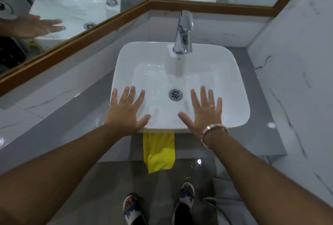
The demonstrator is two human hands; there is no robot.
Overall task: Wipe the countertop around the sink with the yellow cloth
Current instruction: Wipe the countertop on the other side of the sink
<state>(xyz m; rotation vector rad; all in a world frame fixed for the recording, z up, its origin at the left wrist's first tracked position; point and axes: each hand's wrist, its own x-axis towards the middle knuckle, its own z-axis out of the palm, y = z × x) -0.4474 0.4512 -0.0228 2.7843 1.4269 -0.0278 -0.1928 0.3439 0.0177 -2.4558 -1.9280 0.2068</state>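
A yellow cloth (158, 150) hangs over the front edge of the grey countertop (59, 131), just below the near rim of the white sink (234, 84). My left hand (126, 111) hovers over the sink's near left rim, fingers spread, holding nothing. My right hand (205, 111) is spread the same way over the near right part of the basin, with a bracelet on its wrist. Both hands are above and apart from the cloth. Water drops glisten in the basin and on the counter to the left.
A chrome tap (183, 32) stands at the sink's back. Wood-framed mirrors (75, 8) line the left and back walls. A marble wall (297, 62) closes the right side. My sandalled feet (185, 197) stand on the wet grey floor below.
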